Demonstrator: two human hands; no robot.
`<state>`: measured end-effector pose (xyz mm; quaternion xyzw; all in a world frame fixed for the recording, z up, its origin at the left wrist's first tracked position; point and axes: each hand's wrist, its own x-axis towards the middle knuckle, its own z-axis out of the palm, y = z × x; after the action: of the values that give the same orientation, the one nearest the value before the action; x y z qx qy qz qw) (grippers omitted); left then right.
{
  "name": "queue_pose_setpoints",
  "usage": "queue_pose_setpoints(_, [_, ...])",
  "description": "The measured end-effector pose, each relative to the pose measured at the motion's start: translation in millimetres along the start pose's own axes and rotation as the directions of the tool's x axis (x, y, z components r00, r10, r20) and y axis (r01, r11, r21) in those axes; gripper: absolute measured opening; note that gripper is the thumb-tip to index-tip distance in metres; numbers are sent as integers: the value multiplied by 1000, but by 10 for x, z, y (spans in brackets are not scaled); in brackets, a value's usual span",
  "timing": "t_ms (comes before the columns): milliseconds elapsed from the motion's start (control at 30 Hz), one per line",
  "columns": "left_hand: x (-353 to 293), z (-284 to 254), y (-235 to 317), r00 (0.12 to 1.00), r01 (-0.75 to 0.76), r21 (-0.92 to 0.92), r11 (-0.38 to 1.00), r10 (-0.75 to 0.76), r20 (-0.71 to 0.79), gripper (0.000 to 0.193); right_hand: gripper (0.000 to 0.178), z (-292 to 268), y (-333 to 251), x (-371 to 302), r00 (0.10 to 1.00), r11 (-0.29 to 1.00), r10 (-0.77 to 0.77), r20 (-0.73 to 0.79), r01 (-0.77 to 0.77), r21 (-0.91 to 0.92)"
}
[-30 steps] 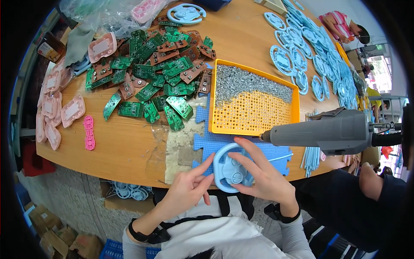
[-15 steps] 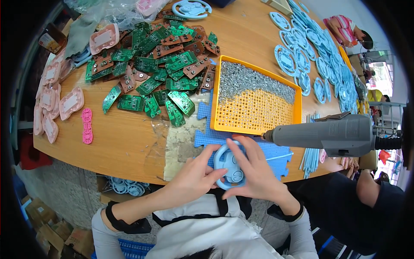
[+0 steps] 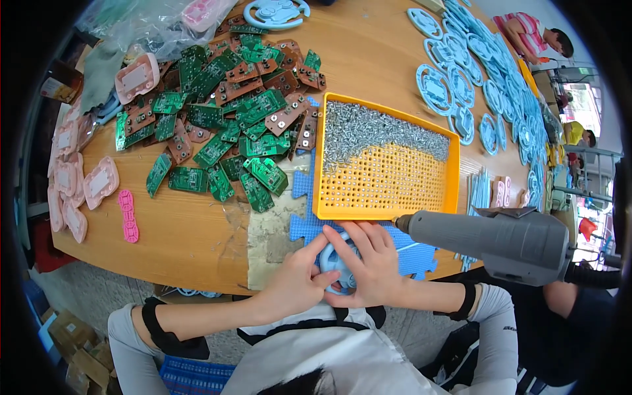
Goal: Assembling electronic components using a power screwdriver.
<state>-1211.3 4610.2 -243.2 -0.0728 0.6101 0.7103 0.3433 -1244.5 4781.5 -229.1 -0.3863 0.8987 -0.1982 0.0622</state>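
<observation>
Fingers: left hand [image 3: 293,280] has thumb and forefinger narrowed on the near-left rim; right hand [image 3: 375,266] arches over the other side, thumb low, fingertips at the far rim. Both hold the wheel.
Wheel [image 3: 334,262]: pale blue, between the two hands, touching both. It lies leftward of the right palm and rightward of the left one. The right hand covers more of it.
Wheel's long axis: a round part, seen longer from near to far than across; its exact tilt cannot be told under the fingers, nor whether it touches the mat.
Table edge [image 3: 197,285]: runs just beside the hands on the near side.
Mat [image 3: 301,229]: blue, reaching out beyond the hands, with a pale sheet [image 3: 265,247] to its left.
Driver [image 3: 487,242]: grey, right of the right hand, tip aimed left, close to the tray's near wall.
Tray [image 3: 395,176]: yellow, just past the right fingertips, limiting forward room; screws [image 3: 375,128] fill its far part.
Open room: widest to the left, over the sheet and table.
Boards [image 3: 266,172]: heaped beyond, on the left.
Blue heap [image 3: 507,92]: more wheels, far right, well apart.
</observation>
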Motion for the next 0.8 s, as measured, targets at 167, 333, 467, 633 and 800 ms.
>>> queue_pose_setpoints(167, [11,25,-41,998,-48,-10,999,48,-32,57,79,6,-12,2,999,999,-1,-53,3,38])
queue_pose_setpoints(333, [17,14,125,994,48,-133,990,-34,109,52,72,10,192,-136,989,939,47,-140,4,344])
queue_pose_setpoints(467, [-277,-12,59,996,-81,-85,993,83,16,47,53,-283,204,-405,972,701,227,52,-200,685])
queue_pose_setpoints(633, [-641,36,294,986,-161,118,980,164,-13,45,58,-428,57,-604,976,789,162,149,-218,574])
queue_pose_setpoints(800, [-484,57,196,726,-577,565,590,688,23,29,46,-396,-23,-478,988,730,120,101,-157,665])
